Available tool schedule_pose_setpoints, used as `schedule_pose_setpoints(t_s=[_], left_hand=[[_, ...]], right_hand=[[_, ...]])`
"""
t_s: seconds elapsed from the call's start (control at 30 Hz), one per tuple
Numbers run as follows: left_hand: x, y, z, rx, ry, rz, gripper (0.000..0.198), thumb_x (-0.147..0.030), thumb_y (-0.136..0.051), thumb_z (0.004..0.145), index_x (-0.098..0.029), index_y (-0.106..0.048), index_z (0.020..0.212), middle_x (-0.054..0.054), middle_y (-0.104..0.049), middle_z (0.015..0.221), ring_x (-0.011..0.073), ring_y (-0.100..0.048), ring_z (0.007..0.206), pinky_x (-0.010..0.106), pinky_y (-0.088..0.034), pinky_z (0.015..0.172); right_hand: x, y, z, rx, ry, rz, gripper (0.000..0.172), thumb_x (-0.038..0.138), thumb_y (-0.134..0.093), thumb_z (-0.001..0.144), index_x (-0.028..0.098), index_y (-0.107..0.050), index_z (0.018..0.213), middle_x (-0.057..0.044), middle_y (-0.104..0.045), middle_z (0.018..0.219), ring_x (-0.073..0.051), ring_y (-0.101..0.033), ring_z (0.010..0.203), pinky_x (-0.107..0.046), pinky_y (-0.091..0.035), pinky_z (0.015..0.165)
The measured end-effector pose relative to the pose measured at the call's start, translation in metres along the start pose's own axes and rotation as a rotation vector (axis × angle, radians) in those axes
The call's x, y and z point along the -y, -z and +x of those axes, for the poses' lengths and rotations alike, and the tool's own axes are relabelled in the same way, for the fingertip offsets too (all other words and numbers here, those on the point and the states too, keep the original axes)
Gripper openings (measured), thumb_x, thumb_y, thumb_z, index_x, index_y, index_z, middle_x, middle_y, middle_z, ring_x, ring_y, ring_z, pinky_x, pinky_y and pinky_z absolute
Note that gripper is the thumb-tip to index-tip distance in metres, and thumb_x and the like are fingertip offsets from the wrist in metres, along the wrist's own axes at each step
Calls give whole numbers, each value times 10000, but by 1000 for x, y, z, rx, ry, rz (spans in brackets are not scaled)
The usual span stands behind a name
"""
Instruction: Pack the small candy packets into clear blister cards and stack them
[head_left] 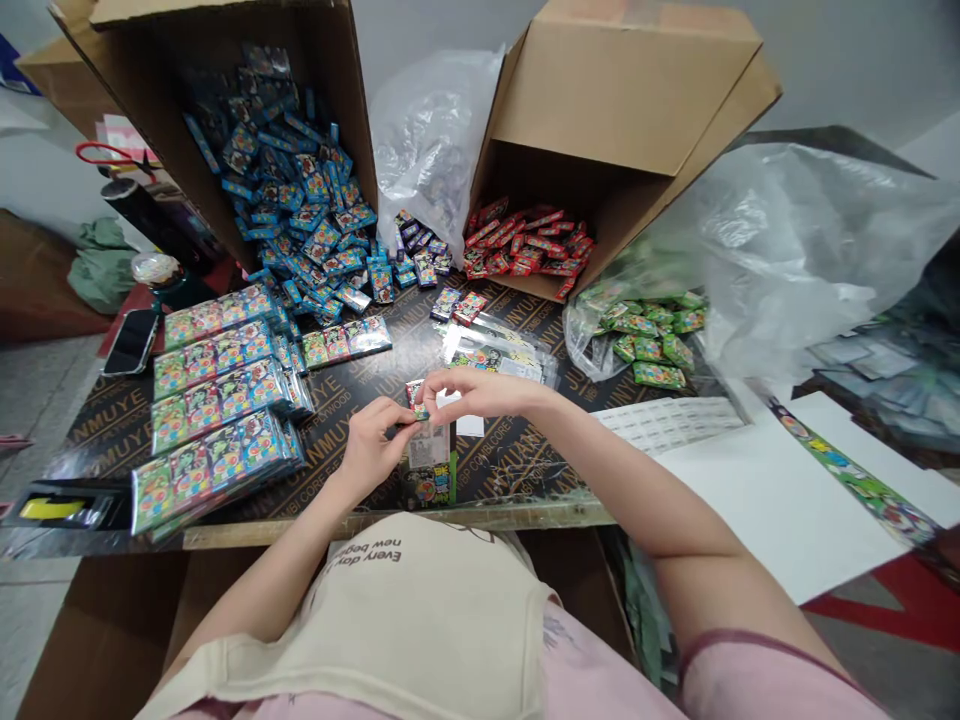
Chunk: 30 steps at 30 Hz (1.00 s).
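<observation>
Table (517, 460): dark, lettered board
Left carton (348, 90): blue packs (300, 220), inside and in front
Right carton (600, 100): red packs (525, 245)
Left hand (371, 435): fingertips pinching a small pack (415, 392)
Right hand (480, 392): curled at the small pack; whether gripping it, cannot tell
Small pack: between the 2 hands, at the far end of a pouch (431, 482)

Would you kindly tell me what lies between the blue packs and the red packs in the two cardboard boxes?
In the head view, a translucent plastic bag stands between them, with small purple packs lying at its lower end.
</observation>
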<state>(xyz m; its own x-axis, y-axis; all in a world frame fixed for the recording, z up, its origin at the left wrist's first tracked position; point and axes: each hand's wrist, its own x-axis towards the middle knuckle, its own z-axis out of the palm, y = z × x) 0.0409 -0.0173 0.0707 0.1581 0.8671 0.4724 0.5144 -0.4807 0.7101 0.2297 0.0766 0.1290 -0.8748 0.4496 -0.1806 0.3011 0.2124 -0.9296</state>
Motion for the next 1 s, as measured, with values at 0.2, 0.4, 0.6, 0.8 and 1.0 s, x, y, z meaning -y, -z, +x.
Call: schedule_pose_setpoints(t_s=[0.2, 0.4, 0.6, 0.8, 1.0], left_hand=[[-8, 1, 0, 1, -13, 13, 90, -145, -577, 798, -174, -633, 734, 43, -638, 728, 160, -601, 708, 291, -489, 660], [-6, -8, 0, -76, 7, 68, 222, -306, -694, 785, -171, -582, 648, 20, -597, 663, 142, -556, 627, 264, -439, 593], [-4, -14, 0, -77, -39, 177, 197, -277, -647, 832, -171, -581, 680, 17, -575, 658, 151, -525, 638, 268, -399, 594], [-4, -11, -7, -47, -136, 294, 151, -242, -565, 887, -191, -678, 973, 22, -532, 694, 156, -490, 663, 265, -390, 602], [13, 26, -10, -12, 63, 554, 231, -358, -591, 860, -158, -680, 787, 51, -554, 707, 195, -543, 702, 322, -443, 658]], right_hand=[[-3, 6, 18, 177, -149, 68, 53, 187, -625, 707, 161, -614, 662, 34, -595, 676, -107, -498, 645, -240, -386, 645], [-8, 9, 29, 206, -203, 12, 58, 171, -618, 686, 154, -597, 635, 46, -555, 575, -94, -471, 566, -226, -367, 574], [-19, 1, 30, 139, -199, 37, 103, 195, -616, 710, 155, -557, 635, 54, -525, 529, -75, -461, 518, -204, -343, 513], [-49, -18, 19, -184, -162, 391, 238, 258, -693, 679, 177, -521, 823, 55, -574, 585, -96, -524, 543, -226, -408, 573], [-110, -3, -3, -717, -255, -218, 220, 211, -688, 742, 166, -627, 949, -62, -651, 875, -208, -591, 875, -342, -425, 799]])
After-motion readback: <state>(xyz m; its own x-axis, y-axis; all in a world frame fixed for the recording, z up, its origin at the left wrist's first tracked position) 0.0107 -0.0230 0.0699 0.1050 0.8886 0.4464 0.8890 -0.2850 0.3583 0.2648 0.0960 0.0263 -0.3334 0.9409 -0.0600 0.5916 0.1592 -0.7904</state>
